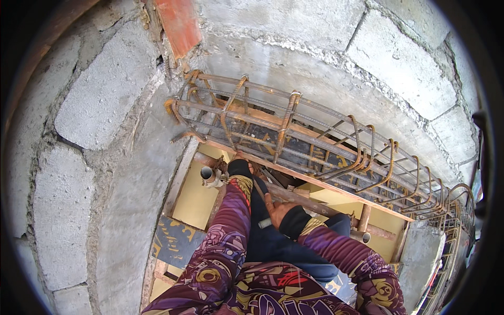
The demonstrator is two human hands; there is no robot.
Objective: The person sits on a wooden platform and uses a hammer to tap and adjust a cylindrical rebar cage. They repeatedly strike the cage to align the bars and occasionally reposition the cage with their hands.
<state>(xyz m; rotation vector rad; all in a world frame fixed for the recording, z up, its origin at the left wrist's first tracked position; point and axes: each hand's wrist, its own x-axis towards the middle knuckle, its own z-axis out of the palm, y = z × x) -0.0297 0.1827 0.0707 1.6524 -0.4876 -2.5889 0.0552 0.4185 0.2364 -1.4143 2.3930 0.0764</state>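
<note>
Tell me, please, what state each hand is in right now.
Left hand: beside the wooden board; grip cannot be told.
Right hand: partly curled beside a grey rod end; grip unclear.

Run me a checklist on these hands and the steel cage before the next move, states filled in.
1. Gloves on: not ok; the right hand is bare.
2. Left hand fully in sight: not ok; its black cuff hides part of it, so its grip cannot be checked.
3. Grip on the grey cylindrical piece: cannot tell; it shows just below the right hand, but any contact is unclear.
4. Patterned sleeves clear of the steel cage: ok; both lie on the body's side of it.
5. Stirrups evenly spaced: not ok; some crowd together near the cage's middle.
6. Rusty pipe secured: cannot tell; its fixings are not clearly visible.
</note>
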